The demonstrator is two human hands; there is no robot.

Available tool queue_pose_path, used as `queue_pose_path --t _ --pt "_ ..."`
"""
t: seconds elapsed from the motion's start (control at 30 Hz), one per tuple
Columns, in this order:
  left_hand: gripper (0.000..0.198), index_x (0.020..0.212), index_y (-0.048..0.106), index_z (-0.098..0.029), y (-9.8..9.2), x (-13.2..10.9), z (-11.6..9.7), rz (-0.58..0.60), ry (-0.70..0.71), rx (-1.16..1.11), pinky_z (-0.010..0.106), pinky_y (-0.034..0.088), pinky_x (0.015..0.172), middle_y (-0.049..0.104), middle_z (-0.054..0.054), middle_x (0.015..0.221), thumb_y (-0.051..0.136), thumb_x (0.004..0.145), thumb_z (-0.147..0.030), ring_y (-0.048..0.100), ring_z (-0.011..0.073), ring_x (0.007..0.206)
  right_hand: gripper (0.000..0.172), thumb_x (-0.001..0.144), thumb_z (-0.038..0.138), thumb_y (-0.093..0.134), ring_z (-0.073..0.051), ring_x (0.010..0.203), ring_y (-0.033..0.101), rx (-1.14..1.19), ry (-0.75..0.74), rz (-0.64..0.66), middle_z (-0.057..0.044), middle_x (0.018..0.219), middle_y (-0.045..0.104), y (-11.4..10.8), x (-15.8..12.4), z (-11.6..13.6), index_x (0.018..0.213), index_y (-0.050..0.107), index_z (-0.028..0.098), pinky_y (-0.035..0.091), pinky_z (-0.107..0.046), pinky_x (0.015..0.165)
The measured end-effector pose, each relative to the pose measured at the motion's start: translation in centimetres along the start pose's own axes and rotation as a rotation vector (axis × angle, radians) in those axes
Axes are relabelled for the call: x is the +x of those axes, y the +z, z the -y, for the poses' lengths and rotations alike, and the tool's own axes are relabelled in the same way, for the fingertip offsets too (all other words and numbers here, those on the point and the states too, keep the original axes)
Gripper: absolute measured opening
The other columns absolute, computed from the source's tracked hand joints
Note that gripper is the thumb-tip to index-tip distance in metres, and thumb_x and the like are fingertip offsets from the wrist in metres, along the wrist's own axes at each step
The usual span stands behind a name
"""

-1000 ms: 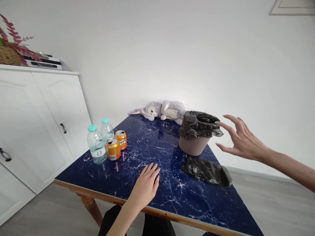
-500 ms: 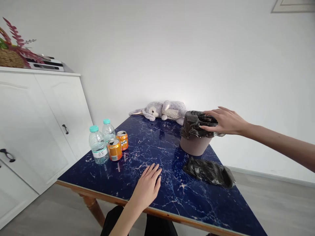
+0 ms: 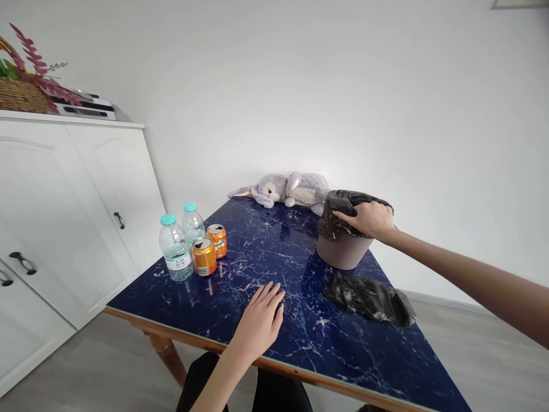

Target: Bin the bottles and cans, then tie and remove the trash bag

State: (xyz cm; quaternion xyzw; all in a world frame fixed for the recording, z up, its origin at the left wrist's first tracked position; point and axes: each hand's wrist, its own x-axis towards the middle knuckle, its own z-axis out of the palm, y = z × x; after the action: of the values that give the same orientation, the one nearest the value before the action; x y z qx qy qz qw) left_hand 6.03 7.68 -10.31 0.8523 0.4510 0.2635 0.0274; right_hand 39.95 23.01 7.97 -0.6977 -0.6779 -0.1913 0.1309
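Note:
My left hand point(image 3: 259, 320) lies flat on the blue marbled tabletop point(image 3: 257, 252) near its front edge, fingers stretched out and nothing in it. At the right, my right hand point(image 3: 372, 218) is at the near rim of a brownish-grey trash can point(image 3: 343, 252) lined with a black trash bag point(image 3: 332, 213). Its thumb lies across the bag at the rim, and the fingers bend down into the opening, where their tips are hidden. In front of the can lies another black plastic bag point(image 3: 369, 300), bunched flat.
Two clear bottles with teal caps point(image 3: 176, 252) stand at the left beside two orange cans point(image 3: 203, 257). A grey plush rabbit point(image 3: 295, 189) lies against the wall at the back. A white cabinet point(image 3: 77, 200) stands left of the table.
My right hand has lowered from above the trash can onto its near rim, with its fingers bent into the bag. My left hand rests as before. The view has shifted slightly.

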Motion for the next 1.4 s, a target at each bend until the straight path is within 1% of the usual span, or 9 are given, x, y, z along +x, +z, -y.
queue_pose_path --t 0.23,0.47,0.63,0.8,1.03,1.13,1.27,1.33,1.4 --pt "0.042 0.148 0.059 -0.027 0.2 -0.1 0.1 -0.032 0.002 -0.019 0.054 0.046 0.122 0.058 0.006 0.157 0.042 0.111 -0.036 0.05 0.0292 0.149 0.08 0.091 0.086 0.042 -0.028 0.063 0.063 0.012 -0.027 -0.041 -0.015 0.066 0.068 0.3 0.2 -0.4 0.068 0.072 0.016 0.037 -0.037 0.056" --pt "0.042 0.148 0.059 -0.027 0.3 0.0 0.1 -0.016 -0.007 -0.018 0.054 0.045 0.123 0.057 0.006 0.158 0.042 0.111 -0.036 0.049 0.0294 0.15 0.083 0.089 0.09 0.04 -0.022 0.054 0.054 0.06 -0.107 -0.056 -0.012 0.055 0.061 0.4 0.3 0.0 0.058 0.065 0.017 0.033 -0.035 0.055" --pt "0.043 0.149 0.059 -0.026 0.2 0.0 0.1 0.0 -0.008 -0.006 0.054 0.045 0.123 0.057 0.006 0.158 0.041 0.111 -0.037 0.048 0.0292 0.15 0.081 0.09 0.09 0.039 -0.02 0.051 0.052 0.107 -0.192 -0.09 -0.009 0.05 0.057 -0.2 -0.1 2.3 0.052 0.055 0.021 0.032 -0.032 0.054" --pt "0.043 0.149 0.059 -0.027 0.2 0.0 0.1 -0.017 0.001 -0.009 0.054 0.047 0.121 0.057 0.006 0.157 0.042 0.111 -0.037 0.05 0.03 0.149 0.079 0.09 0.09 0.041 -0.016 0.046 0.047 0.165 -0.281 -0.121 -0.005 0.045 0.051 -1.6 -1.7 5.2 0.048 0.044 0.023 0.03 -0.031 0.052" --pt "0.041 0.147 0.06 -0.028 0.4 -0.1 0.2 -0.036 0.003 -0.011 0.053 0.047 0.122 0.06 0.006 0.155 0.043 0.11 -0.034 0.052 0.0296 0.147 0.078 0.092 0.087 0.044 -0.011 0.039 0.03 0.336 -0.514 -0.213 0.002 0.038 0.032 -3.9 -5.2 7.6 0.047 0.026 0.026 0.024 -0.031 0.05" --pt "0.037 0.138 0.065 -0.026 -0.2 -0.2 -0.1 -0.067 -0.018 -0.047 0.053 0.052 0.117 0.067 0.007 0.147 0.044 0.108 -0.028 0.059 0.0298 0.141 0.079 0.093 0.087 0.042 -0.01 0.039 0.026 0.373 -0.578 -0.222 0.004 0.038 0.027 -4.7 -6.5 7.9 0.05 0.019 0.025 0.022 -0.031 0.05" --pt "0.027 0.113 0.069 -0.025 -1.3 -0.2 -0.4 -0.198 -0.193 -0.205 0.042 0.065 0.093 0.076 0.009 0.116 0.044 0.104 -0.024 0.076 0.0259 0.107 0.078 0.094 0.087 0.042 -0.009 0.038 0.025 0.415 -0.621 -0.189 0.005 0.038 0.024 -5.5 -7.6 8.0 0.052 0.018 0.025 0.022 -0.03 0.048" --pt "0.021 0.102 0.068 -0.025 -1.6 -0.2 -0.2 -0.268 -0.269 -0.31 0.04 0.066 0.087 0.076 0.008 0.102 0.047 0.102 -0.027 0.076 0.024 0.094 0.077 0.094 0.085 0.043 -0.009 0.037 0.026 0.433 -0.632 -0.143 0.004 0.038 0.025 -5.9 -8.0 7.9 0.051 0.021 0.025 0.022 -0.03 0.047" --pt "0.018 0.096 0.067 -0.025 -1.8 -0.1 0.2 -0.316 -0.319 -0.43 0.041 0.066 0.089 0.077 0.007 0.097 0.05 0.101 -0.031 0.076 0.0231 0.092 0.074 0.096 0.081 0.046 -0.01 0.036 0.031 0.445 -0.669 -0.094 0.004 0.038 0.032 -6.2 -8.2 7.7 0.052 0.032 0.024 0.023 -0.03 0.046"
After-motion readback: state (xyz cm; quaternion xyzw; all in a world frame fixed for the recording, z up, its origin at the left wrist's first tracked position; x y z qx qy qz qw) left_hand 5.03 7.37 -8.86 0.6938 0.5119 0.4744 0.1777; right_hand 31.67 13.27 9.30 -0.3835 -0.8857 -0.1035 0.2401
